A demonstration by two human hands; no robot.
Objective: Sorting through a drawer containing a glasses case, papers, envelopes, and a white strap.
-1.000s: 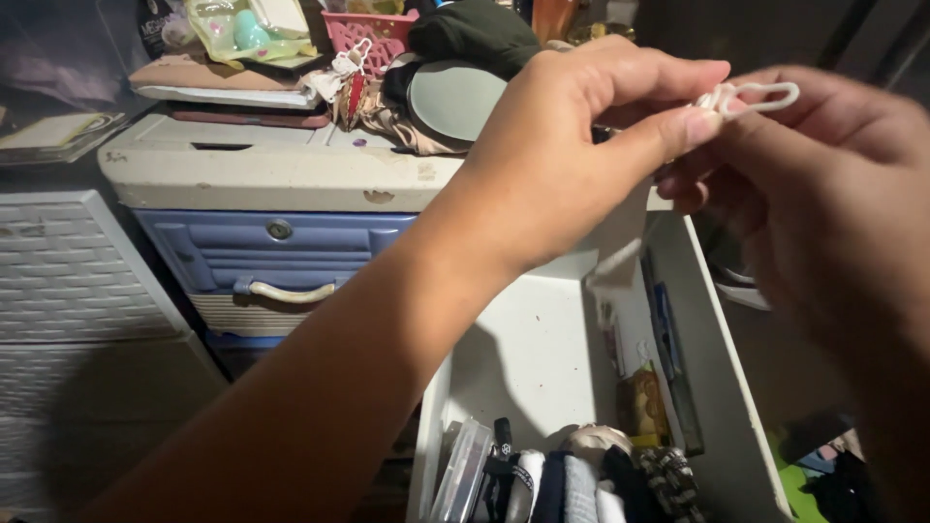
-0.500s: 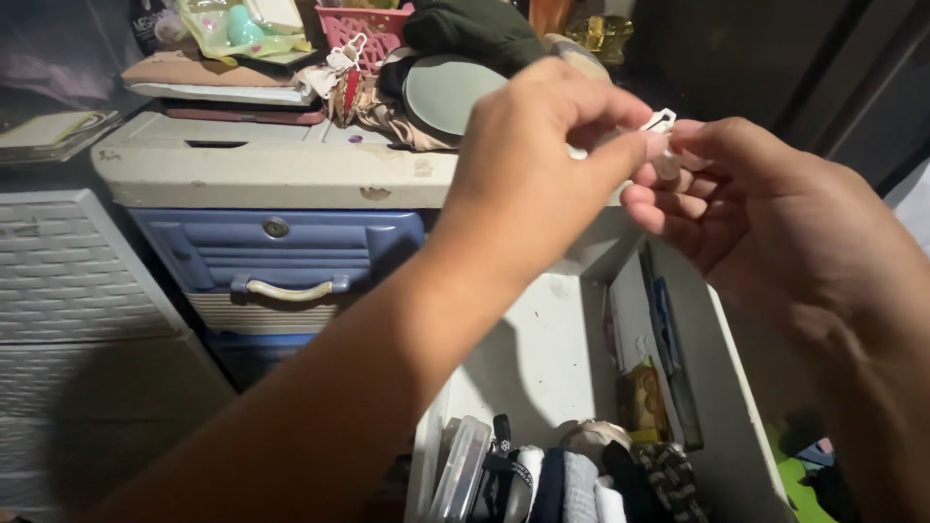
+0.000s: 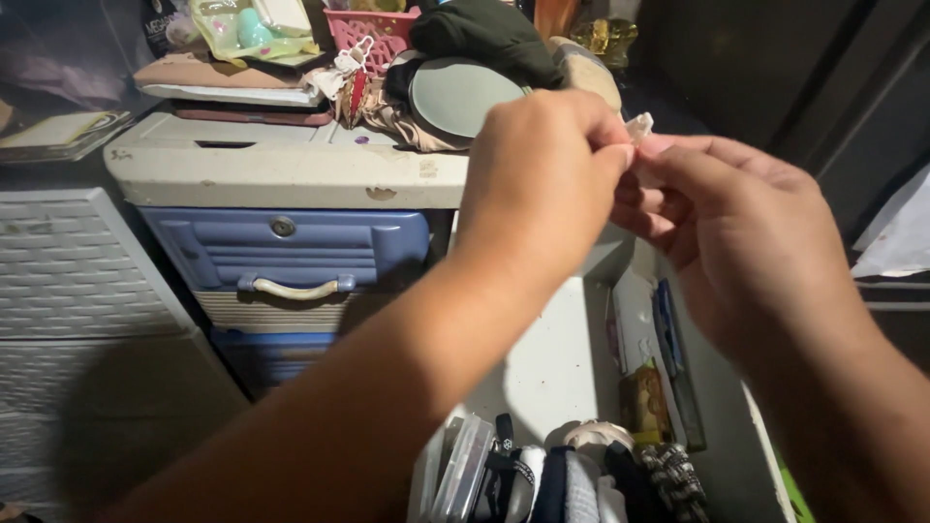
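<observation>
My left hand and my right hand meet above an open white drawer. Both pinch a small white plastic clip between their fingertips; most of the clip is hidden by the fingers. Below the hands the drawer holds rolled dark and light socks at its near end and flat packets along its right side.
A blue drawer unit with a cream handle stands at left under a worn white top. On that top lie a pink basket, dark clothes, a grey round pad and books. A white woven cabinet is far left.
Both hands have moved down and left and drawn closer together. The clip, stretched out and plainly visible a second ago, is now mostly covered by the fingertips.
</observation>
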